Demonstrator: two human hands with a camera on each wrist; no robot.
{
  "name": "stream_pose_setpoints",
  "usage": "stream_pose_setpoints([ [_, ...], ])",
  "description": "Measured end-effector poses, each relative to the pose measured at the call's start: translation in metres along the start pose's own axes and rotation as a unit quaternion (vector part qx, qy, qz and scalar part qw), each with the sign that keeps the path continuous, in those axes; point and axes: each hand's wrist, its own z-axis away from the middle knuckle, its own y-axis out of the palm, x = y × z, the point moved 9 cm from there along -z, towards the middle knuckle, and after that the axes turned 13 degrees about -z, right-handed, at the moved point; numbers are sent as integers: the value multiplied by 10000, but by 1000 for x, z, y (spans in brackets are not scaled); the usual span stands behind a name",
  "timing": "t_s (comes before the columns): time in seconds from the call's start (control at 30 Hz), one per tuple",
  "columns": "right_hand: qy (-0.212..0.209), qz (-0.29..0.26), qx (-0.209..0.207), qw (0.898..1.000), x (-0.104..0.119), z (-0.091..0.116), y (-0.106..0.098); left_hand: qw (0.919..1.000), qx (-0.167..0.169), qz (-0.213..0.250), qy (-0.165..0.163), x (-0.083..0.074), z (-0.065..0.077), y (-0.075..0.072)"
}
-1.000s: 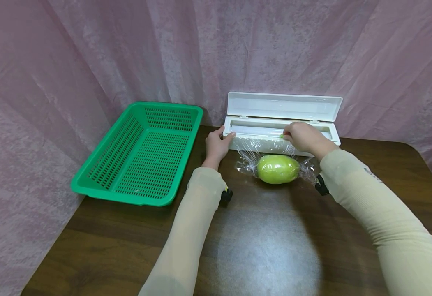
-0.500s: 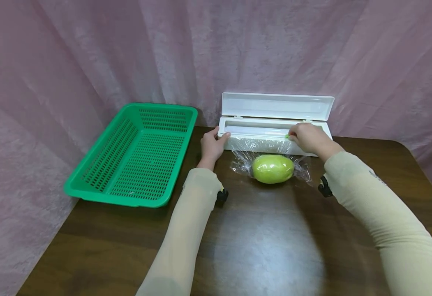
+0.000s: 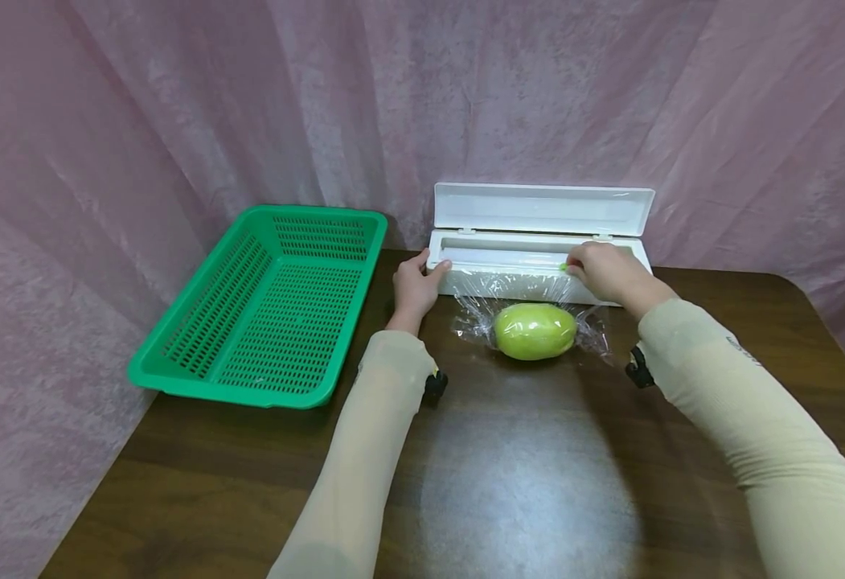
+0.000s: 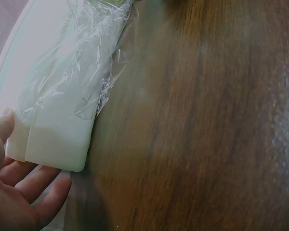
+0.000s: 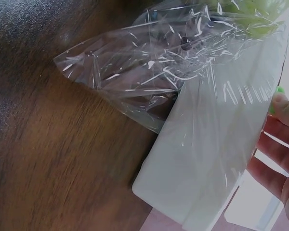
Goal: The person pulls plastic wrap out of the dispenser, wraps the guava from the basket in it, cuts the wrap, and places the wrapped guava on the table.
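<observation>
A white cling film dispenser (image 3: 531, 287) stands against the curtain with its lid (image 3: 542, 209) raised. At its left end my left hand (image 3: 415, 289) grips the corner, thumb on top and fingers at the end face, as the left wrist view shows. My right hand (image 3: 606, 272) pinches a small green slide cutter (image 3: 563, 266) on the front rim, right of the middle. Film comes over the front and wraps a yellow-green, melon-like fruit (image 3: 535, 331) lying before the dispenser. Crumpled film (image 5: 130, 72) sticks out at both its ends. The film roll (image 3: 498, 256) shows inside.
A green perforated plastic basket (image 3: 277, 322) with nothing in it stands on the left of the brown wooden table (image 3: 523, 482). Behind everything hangs a pink curtain (image 3: 538, 96). A black wrist camera (image 3: 639, 368) sits under the right sleeve.
My right hand has slid the green cutter a little to the right along the dispenser's rim, mostly in the first half second. My left hand keeps its place at the dispenser's end.
</observation>
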Motion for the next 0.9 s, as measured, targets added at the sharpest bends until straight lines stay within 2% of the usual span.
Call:
stream_pose_setpoints([
  [0.37, 2, 60, 9, 10000, -1, 1, 0, 9999, -1, 111, 109, -4, 2, -1],
  [0.9, 66, 55, 84, 9999, -4, 2, -1, 10000, 45, 77, 40, -2, 2, 0],
])
